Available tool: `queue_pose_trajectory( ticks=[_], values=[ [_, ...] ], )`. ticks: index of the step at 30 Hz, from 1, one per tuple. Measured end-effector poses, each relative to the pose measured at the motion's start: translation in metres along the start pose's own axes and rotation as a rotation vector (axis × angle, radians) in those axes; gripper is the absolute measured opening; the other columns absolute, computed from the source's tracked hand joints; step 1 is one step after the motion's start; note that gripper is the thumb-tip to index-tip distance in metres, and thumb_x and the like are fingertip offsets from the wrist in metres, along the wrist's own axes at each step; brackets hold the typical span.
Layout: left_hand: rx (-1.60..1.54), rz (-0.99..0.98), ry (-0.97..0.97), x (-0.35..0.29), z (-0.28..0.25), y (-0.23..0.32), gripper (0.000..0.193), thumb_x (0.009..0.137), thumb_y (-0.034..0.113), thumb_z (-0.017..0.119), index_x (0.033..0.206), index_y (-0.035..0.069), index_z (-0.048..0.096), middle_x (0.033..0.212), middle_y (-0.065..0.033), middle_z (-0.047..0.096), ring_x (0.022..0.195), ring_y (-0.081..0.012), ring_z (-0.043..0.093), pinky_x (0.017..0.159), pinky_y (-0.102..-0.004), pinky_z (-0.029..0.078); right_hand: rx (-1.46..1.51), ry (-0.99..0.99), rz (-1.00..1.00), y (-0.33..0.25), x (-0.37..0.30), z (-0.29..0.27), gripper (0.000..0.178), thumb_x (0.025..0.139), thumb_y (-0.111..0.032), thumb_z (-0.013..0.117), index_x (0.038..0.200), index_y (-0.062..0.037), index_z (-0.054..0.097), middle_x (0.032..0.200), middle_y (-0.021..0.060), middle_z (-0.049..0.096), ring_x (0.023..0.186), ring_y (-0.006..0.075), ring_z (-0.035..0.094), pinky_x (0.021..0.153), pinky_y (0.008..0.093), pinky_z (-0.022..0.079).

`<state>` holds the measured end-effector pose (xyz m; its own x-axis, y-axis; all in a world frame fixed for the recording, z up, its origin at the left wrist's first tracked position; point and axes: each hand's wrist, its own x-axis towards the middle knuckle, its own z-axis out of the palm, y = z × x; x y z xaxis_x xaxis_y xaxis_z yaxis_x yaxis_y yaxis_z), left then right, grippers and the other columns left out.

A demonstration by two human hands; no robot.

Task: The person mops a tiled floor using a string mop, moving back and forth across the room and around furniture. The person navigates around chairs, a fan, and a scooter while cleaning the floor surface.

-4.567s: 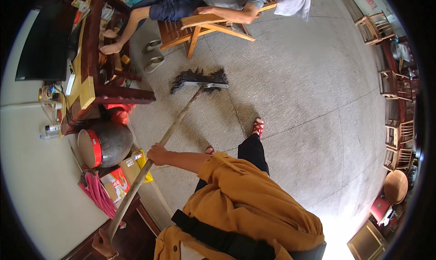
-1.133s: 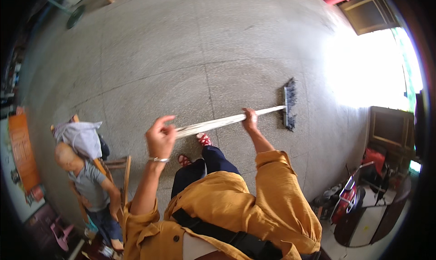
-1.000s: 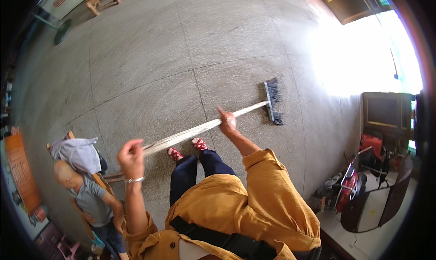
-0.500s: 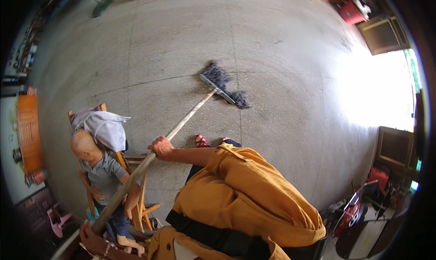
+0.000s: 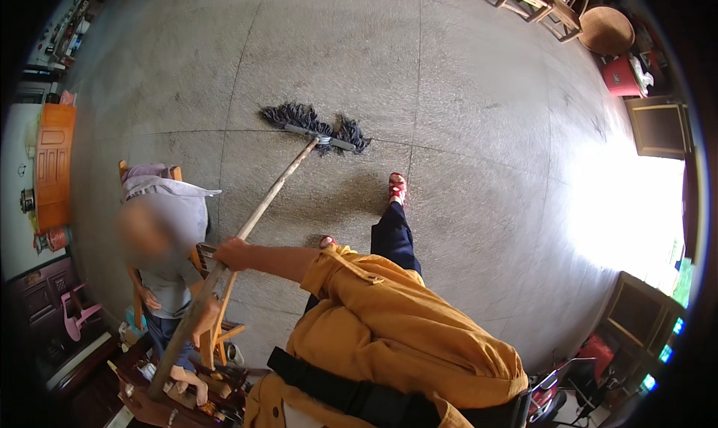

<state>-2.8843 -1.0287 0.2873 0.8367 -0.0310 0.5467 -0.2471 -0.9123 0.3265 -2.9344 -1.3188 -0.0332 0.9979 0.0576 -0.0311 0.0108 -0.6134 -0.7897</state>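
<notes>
A mop with dark grey strands point(image 5: 293, 117) on a flat bar lies on the grey floor, ahead and a little left. From it, a long wooden handle point(image 5: 271, 196) runs back to the lower left. Partway along that handle my right hand point(image 5: 232, 254) is closed around it, the arm in a mustard sleeve reaching across my body. Close to the handle's upper end is my left hand point(image 5: 140, 404), a bracelet at its wrist. It looks wrapped on the handle, though shadow hides part of its fingers. My foot in a red sandal point(image 5: 397, 188) is stepping forward.
A seated person in a grey shirt point(image 5: 166, 284) is close on the left, behind the handle, with a lilac cloth point(image 5: 168, 192) over the wooden chair. Wooden chairs point(image 5: 565, 13), a round basket point(image 5: 606, 30) and a red bucket point(image 5: 622, 76) stand far right.
The mop head has moved left across the floor, and its bar has turned flatter. My right hand has shifted left with the handle. One foot has stepped forward.
</notes>
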Motion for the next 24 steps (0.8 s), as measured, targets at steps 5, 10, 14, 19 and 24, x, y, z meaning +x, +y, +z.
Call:
queue_pose_trajectory(
  ticks=[5, 10, 14, 19, 24],
  values=[
    [-0.243, 0.087, -0.082, -0.035, 0.031, 0.168, 0.030, 0.081, 0.014, 0.050, 0.107, 0.001, 0.056, 0.069, -0.0044, 0.051, 0.061, -0.0132, 0.046, 0.058, -0.0248, 0.041, 0.025, 0.061, 0.123, 0.069, -0.069, -0.071, 0.019, 0.070, -0.011, 0.057, 0.088, -0.0099, 0.059, 0.079, 0.0104, 0.060, 0.080, 0.0241, 0.060, 0.085, 0.0385, 0.039],
    [-0.389, 0.261, -0.261, -0.049, 0.075, 0.278, 0.026, 0.082, 0.013, 0.050, 0.102, -0.001, 0.058, 0.066, -0.0012, 0.047, 0.055, -0.0080, 0.034, 0.049, -0.0230, 0.029, -0.030, 0.272, 0.292, 0.133, -0.177, -0.172, 0.019, 0.072, -0.009, 0.052, 0.090, -0.0098, 0.057, 0.083, 0.0105, 0.060, 0.082, 0.0263, 0.058, 0.083, 0.0354, 0.038],
    [-0.634, 0.364, -0.523, -0.095, 0.148, 0.423, 0.023, 0.084, 0.011, 0.044, 0.098, 0.000, 0.060, 0.069, -0.0019, 0.053, 0.061, -0.0089, 0.043, 0.056, -0.0227, 0.035, -0.150, 0.896, 0.312, 0.238, -0.277, -0.202, 0.016, 0.063, -0.005, 0.056, 0.078, -0.0086, 0.058, 0.076, 0.0092, 0.060, 0.077, 0.0254, 0.058, 0.070, 0.0361, 0.041],
    [-1.003, 0.298, -0.833, -0.195, 0.226, 0.558, 0.029, 0.085, 0.018, 0.045, 0.104, 0.000, 0.056, 0.062, -0.0018, 0.050, 0.053, -0.0099, 0.045, 0.076, -0.0337, 0.046, -0.131, 1.025, 0.665, 0.315, -0.419, -0.234, 0.014, 0.059, 0.000, 0.057, 0.072, -0.0060, 0.056, 0.069, 0.0106, 0.059, 0.070, 0.0301, 0.057, 0.067, 0.0369, 0.043],
    [-1.427, -0.176, -1.413, -0.299, 0.274, 0.616, 0.027, 0.087, 0.021, 0.045, 0.104, 0.002, 0.055, 0.047, 0.0037, 0.040, 0.038, -0.0052, 0.036, 0.063, -0.0311, 0.051, -0.178, 1.059, 0.911, 0.365, -0.549, -0.203, 0.012, 0.062, -0.001, 0.057, 0.071, -0.0082, 0.056, 0.072, 0.0088, 0.058, 0.075, 0.0294, 0.056, 0.071, 0.0378, 0.041]
  ],
)
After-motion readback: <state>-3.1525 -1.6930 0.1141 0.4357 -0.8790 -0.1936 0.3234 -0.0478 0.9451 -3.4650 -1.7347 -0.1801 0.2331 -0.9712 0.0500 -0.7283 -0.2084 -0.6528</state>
